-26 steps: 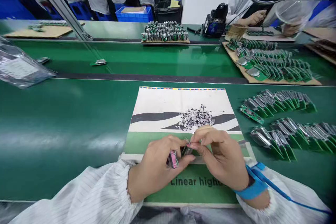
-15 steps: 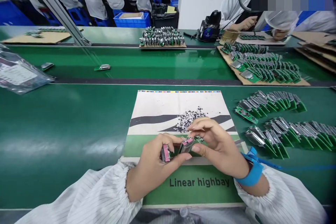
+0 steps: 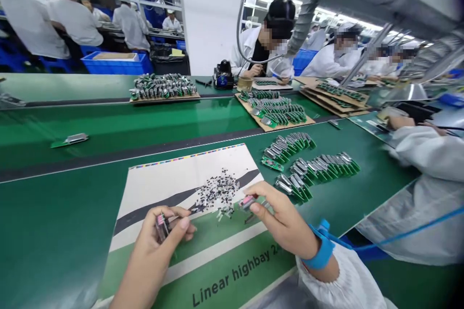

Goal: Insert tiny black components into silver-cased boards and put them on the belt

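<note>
My left hand (image 3: 154,246) is closed around a small circuit board module (image 3: 163,226) with a pink top, held upright in the palm. Between the thumb and fingers of my right hand (image 3: 284,217) is a second pink-topped circuit board module (image 3: 247,202), slightly blurred. Both hands are apart, over a printed cardboard sheet (image 3: 145,246) lettered "Linear highbay". Between and beyond them lies a loose heap of tiny black-headed parts with thin metal leads (image 3: 219,188). To the right of my right hand, rows of green circuit boards with silver cases (image 3: 319,169) lean against each other.
Boards crowd a cardboard tray (image 3: 241,101) and another tray (image 3: 163,99) farther back. A single board (image 3: 74,140) lies on the green belt (image 3: 108,120). A co-worker sits opposite; another person's sleeve (image 3: 424,149) is at right. A blue cord (image 3: 409,229) trails from my wristband.
My hands have moved apart. The module that was between both hands is now in my right hand alone, farther right. The view has turned to the right and up.
</note>
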A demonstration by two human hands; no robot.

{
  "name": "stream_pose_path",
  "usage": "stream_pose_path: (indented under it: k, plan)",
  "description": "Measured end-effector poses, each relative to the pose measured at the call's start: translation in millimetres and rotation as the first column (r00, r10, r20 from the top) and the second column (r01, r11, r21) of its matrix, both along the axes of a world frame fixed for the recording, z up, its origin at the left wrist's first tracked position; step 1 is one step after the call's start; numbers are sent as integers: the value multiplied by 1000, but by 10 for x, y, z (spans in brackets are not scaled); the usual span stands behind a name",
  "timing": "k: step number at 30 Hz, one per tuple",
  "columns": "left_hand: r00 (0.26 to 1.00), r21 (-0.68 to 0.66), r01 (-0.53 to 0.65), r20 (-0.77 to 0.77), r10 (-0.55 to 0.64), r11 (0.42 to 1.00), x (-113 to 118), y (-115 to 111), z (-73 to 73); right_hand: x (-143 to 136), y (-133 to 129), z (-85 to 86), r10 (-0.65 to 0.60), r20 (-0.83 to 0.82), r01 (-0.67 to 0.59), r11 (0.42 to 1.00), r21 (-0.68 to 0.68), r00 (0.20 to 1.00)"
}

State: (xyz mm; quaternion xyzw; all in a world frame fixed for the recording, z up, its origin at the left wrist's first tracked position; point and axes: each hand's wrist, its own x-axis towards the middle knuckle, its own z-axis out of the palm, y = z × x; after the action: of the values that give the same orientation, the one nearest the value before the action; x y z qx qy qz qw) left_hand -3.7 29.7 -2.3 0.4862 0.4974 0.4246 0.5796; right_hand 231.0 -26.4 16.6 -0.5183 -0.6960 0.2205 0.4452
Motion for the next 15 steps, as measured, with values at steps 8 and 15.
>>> stream_pose_path:
  k: [8, 15]
  plan:
    - [999, -222, 28, 38, -20, 975, -24, 10, -151, 1419, -252, -77, -621, 40, 622, 783, -26, 783]
    - [992, -205, 60, 124, -35, 977, 31, 58, -209, 2449, 504, 169, -785, 397, 859, 512, -15, 475]
